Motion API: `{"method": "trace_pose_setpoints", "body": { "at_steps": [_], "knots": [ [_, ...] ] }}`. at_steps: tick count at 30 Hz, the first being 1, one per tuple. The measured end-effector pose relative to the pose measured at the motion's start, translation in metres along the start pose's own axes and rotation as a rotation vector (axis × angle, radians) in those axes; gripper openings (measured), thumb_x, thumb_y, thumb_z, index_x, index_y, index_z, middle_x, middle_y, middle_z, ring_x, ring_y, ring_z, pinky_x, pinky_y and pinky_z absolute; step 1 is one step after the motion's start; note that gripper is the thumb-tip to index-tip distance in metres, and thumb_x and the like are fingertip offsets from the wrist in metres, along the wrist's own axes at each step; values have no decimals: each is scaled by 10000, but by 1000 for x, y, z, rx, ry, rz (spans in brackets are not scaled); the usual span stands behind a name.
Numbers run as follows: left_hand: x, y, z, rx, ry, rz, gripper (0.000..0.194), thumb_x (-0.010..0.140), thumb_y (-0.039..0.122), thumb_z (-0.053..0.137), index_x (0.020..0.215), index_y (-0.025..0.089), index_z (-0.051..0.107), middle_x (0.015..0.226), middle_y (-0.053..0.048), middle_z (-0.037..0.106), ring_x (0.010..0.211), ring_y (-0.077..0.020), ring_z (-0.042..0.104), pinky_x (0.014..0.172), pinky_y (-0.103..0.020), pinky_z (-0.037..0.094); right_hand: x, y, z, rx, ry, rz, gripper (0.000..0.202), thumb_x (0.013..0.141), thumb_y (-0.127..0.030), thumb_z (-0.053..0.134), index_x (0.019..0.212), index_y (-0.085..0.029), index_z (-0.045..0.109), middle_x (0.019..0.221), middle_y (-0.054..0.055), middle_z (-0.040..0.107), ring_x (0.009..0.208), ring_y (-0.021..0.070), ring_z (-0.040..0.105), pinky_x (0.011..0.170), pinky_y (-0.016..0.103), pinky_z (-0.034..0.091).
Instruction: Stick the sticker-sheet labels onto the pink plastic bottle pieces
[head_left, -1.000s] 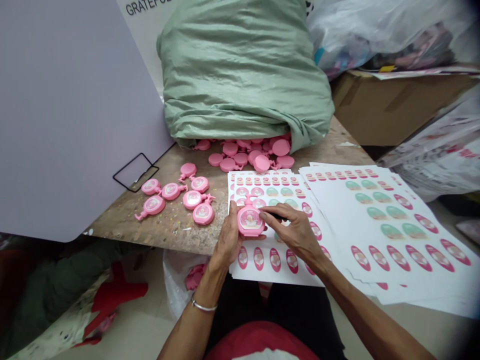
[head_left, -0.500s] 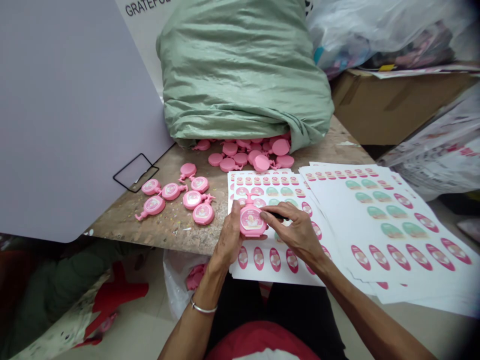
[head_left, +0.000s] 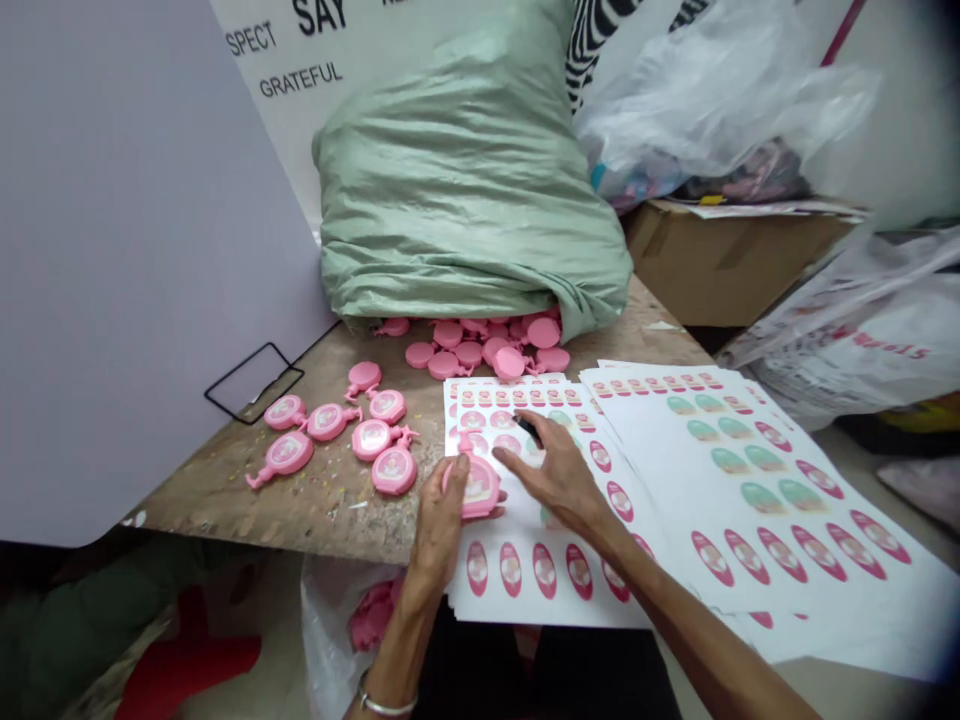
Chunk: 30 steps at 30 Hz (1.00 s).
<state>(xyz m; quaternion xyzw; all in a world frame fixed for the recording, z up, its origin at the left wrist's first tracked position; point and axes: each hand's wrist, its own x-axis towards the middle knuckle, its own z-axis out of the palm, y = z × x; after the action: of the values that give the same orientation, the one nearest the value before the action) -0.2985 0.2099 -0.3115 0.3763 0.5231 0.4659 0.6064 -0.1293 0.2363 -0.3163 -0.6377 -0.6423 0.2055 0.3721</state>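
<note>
My left hand [head_left: 441, 520] is closed around a flat pink toy pump bottle [head_left: 482, 490], its thumb on the front over part of the label and its nozzle pointing away from me. Just to the right, my right hand [head_left: 566, 480] hovers over the sticker sheet [head_left: 517, 525], thumb and forefinger apart. A slim black tool [head_left: 528, 430] is tucked in its fingers; its kind is hard to make out. Printed on the sheet are pink ovals and green shapes. Left of my hands lie several labelled pink pump bottles [head_left: 394, 470] on the wooden table [head_left: 315, 515].
A big green sack [head_left: 465, 200] stands at the back, with plain pink bottles [head_left: 469, 355] spilling from its mouth. More sticker sheets [head_left: 652, 480] lie on the right. A grey panel [head_left: 150, 250] borders the left, a black wire frame [head_left: 255, 385] beside it. Behind right sits a cardboard box [head_left: 735, 260].
My right hand has come off the front of the bottle, its fingers now apart from it. The bottle stays in my left hand, slightly tilted. The view has shifted upward.
</note>
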Motion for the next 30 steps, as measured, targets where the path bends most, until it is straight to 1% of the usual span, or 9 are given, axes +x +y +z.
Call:
{"method": "trace_pose_setpoints", "body": {
  "at_steps": [6, 11, 13, 15, 19, 22, 26, 28, 30],
  "knots": [
    [41, -8, -57, 581, 303, 247, 295, 782, 417, 624, 968, 190, 658, 982, -103, 679, 1040, -307, 578, 957, -432, 411, 103, 56, 2, -284, 42, 65, 643, 740, -565, 638, 1226, -163, 515, 1102, 142, 671, 989, 282, 633, 770, 370, 474],
    [46, 9, -72, 954, 464, 529, 373, 825, 387, 555, 1105, 148, 615, 1168, -174, 589, 1112, -347, 505, 956, -492, 384, 144, 54, 17, -530, -47, -28, 566, 758, -490, 659, 1144, -88, 559, 956, 183, 689, 913, 299, 630, 733, 359, 429],
    [43, 15, -65, 873, 445, 580, 317, 857, 373, 515, 1074, 169, 622, 1144, -150, 598, 1096, -312, 516, 949, -459, 400, 134, 42, 16, -536, -44, -100, 501, 776, -407, 653, 1158, -97, 557, 1018, 187, 674, 981, 308, 600, 807, 383, 411],
    [40, 18, -53, 678, 360, 514, 282, 883, 392, 482, 990, 181, 637, 1041, -120, 635, 1003, -266, 565, 898, -405, 444, 110, 27, 12, -532, -43, -261, 506, 781, -327, 641, 1227, -122, 522, 1114, 175, 645, 1045, 307, 558, 872, 404, 387],
    [33, 16, -24, 92, -18, 133, 426, 864, 540, 483, 975, 167, 656, 995, -116, 667, 884, -227, 627, 770, -339, 509, 43, -2, 0, -465, -112, -669, 505, 813, -195, 554, 1305, -120, 468, 1006, 132, 658, 918, 268, 555, 813, 393, 404],
    [22, 11, -7, -136, -264, -2, 457, 861, 551, 497, 1055, 170, 658, 1063, -114, 675, 972, -225, 624, 825, -331, 510, 2, -16, -9, -425, -239, -759, 508, 810, -143, 518, 1315, -132, 462, 884, 95, 645, 821, 240, 540, 748, 380, 410],
    [9, 5, -2, -130, -333, 12, 361, 792, 416, 666, 1041, 155, 651, 1044, -98, 687, 970, -214, 642, 854, -311, 516, -19, -19, -25, -218, -337, -650, 616, 787, -182, 574, 1369, -166, 373, 1059, 103, 629, 909, 235, 547, 801, 383, 436],
    [9, 2, -8, -195, -272, -53, 388, 782, 412, 675, 1047, 133, 623, 1003, -119, 694, 844, -211, 679, 732, -310, 558, -20, -13, -32, -75, -309, -446, 577, 822, -289, 587, 1347, -184, 372, 1096, 98, 616, 917, 218, 564, 800, 359, 453],
    [13, 1, -15, -232, -167, -96, 391, 781, 411, 672, 1028, 116, 603, 961, -134, 698, 738, -203, 691, 622, -295, 571, -17, -4, -33, 11, -198, -185, 362, 891, -378, 495, 1203, -197, 464, 984, 73, 629, 809, 191, 578, 713, 325, 457]
  ]
}}
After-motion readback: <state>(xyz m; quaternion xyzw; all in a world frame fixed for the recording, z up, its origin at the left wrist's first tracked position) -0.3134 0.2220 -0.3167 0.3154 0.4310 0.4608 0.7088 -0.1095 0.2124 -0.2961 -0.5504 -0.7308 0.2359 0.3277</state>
